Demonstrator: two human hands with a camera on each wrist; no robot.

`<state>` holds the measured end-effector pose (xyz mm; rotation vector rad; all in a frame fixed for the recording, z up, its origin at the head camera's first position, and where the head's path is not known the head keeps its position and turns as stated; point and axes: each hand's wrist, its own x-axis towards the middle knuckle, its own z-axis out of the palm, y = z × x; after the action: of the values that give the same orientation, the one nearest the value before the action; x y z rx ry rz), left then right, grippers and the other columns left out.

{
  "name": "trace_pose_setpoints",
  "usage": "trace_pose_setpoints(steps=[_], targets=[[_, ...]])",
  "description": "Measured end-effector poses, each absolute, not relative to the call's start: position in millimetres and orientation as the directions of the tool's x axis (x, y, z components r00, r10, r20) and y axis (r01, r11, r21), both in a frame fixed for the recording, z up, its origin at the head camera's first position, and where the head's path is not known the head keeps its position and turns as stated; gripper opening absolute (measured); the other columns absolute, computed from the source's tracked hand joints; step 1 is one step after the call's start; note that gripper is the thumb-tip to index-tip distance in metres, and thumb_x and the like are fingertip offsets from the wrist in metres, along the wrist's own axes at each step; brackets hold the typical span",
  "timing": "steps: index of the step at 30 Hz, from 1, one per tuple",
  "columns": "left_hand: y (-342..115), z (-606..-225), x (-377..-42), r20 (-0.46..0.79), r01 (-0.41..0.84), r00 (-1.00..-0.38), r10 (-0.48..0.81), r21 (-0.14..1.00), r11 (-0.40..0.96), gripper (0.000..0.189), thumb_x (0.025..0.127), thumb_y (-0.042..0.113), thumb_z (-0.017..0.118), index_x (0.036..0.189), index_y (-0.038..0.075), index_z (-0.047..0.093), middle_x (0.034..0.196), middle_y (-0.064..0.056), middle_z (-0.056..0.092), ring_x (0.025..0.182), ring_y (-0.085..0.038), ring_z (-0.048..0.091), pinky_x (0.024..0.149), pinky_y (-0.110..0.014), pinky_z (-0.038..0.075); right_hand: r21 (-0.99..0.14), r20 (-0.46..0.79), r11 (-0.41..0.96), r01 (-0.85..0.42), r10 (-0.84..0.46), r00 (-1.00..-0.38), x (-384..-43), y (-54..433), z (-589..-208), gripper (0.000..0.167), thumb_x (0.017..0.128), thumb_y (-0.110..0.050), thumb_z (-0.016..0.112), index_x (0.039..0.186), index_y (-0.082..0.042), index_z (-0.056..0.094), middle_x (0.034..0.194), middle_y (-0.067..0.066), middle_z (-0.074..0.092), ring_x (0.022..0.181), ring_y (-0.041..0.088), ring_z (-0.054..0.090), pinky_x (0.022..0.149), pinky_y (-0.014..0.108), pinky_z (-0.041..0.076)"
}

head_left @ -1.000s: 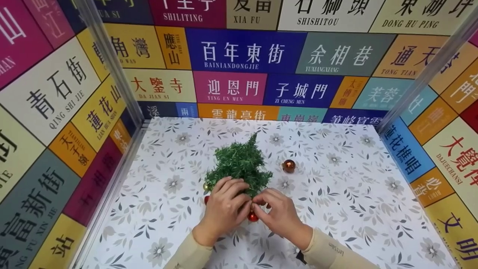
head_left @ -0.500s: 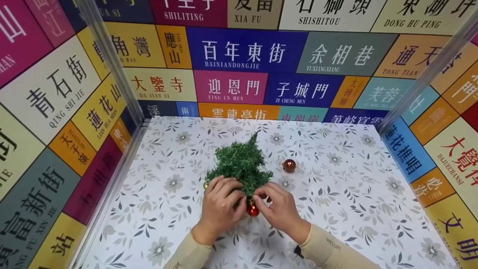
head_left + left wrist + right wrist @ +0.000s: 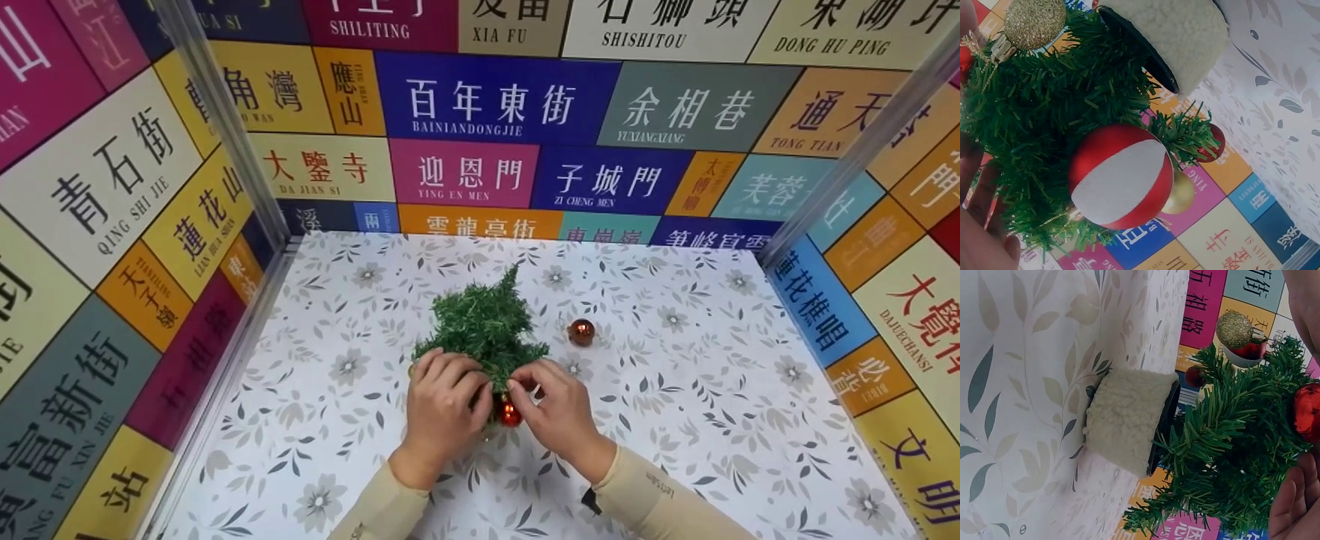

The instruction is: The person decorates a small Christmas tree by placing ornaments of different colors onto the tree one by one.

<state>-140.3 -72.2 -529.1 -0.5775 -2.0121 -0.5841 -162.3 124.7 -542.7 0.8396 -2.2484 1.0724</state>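
A small green Christmas tree point(image 3: 484, 322) stands mid-table in a fleece-covered pot point(image 3: 1129, 419). My right hand point(image 3: 559, 409) has thumb and index finger together just above a shiny red bauble point(image 3: 510, 412) at the tree's near side, pinching at its top. On the left, my left hand point(image 3: 446, 405) lies with bent fingers against the branches; its index finger and thumb are near the same bauble, and what lies between them is hidden. Other ornaments hang on the tree: a red-and-white bauble point(image 3: 1123, 174), a glittery gold bauble point(image 3: 1033, 22), a smooth gold bauble point(image 3: 1179, 194) and a small red bauble point(image 3: 1213, 143).
A copper-brown bauble point(image 3: 581, 332) lies on the table, right of the tree. The tabletop point(image 3: 322, 420) has a grey leaf-and-flower pattern. Panels with coloured signs point(image 3: 487, 97) enclose the back and both sides, joined by clear corner strips.
The red bauble has risen slightly, closer to the branches, with my right hand moving up alongside it. My left hand has shifted a little left, and its thumb has drawn away from the bauble.
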Motion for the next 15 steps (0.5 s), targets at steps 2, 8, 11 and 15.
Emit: trace_pose_setpoints(steps=[2,8,11,15], targets=[[-72.1,-529.3,-139.7,0.869,0.594,-0.467,0.165,0.171,0.786,0.008,0.082,0.015,0.073,0.075,0.017,0.071,0.088,0.001,0.068,0.087,-0.023,0.063,0.099,-0.048,0.043,-0.51,0.655,0.5,-0.7,-0.302,-0.692,-162.4,124.1,-543.2,0.009,0.092,-0.015,0.071,0.091,-0.024,0.068,0.085,-0.016,0.059,0.072,0.002,0.057,0.059,0.021,0.049],[-74.3,-526.9,-137.9,0.839,0.588,-0.507,0.199,0.168,0.791,0.009,0.082,0.015,0.074,0.073,0.016,0.071,0.09,-0.001,0.066,0.087,-0.024,0.062,0.102,-0.049,0.041,-0.549,0.61,0.476,-0.687,-0.334,-0.719,-161.5,126.2,-544.3,0.01,0.09,-0.014,0.072,0.089,-0.023,0.067,0.082,-0.014,0.059,0.068,0.004,0.057,0.058,0.022,0.049],[-75.3,-525.0,-138.0,0.823,0.597,-0.522,0.225,0.165,0.785,0.009,0.081,0.017,0.073,0.072,0.016,0.071,0.092,-0.002,0.066,0.09,-0.025,0.061,0.103,-0.05,0.04,-0.578,0.567,0.462,-0.672,-0.365,-0.739,-160.7,129.0,-544.0,0.012,0.089,-0.014,0.073,0.088,-0.024,0.066,0.082,-0.013,0.059,0.069,0.004,0.057,0.058,0.023,0.05],[-76.1,-523.5,-138.5,0.814,0.6,-0.529,0.242,0.156,0.785,0.009,0.08,0.019,0.072,0.072,0.016,0.07,0.094,-0.002,0.066,0.091,-0.025,0.061,0.104,-0.049,0.039,-0.597,0.533,0.45,-0.664,-0.396,-0.747,-160.1,131.4,-543.5,0.013,0.088,-0.015,0.072,0.086,-0.025,0.065,0.082,-0.014,0.06,0.071,0.004,0.057,0.058,0.023,0.05]])
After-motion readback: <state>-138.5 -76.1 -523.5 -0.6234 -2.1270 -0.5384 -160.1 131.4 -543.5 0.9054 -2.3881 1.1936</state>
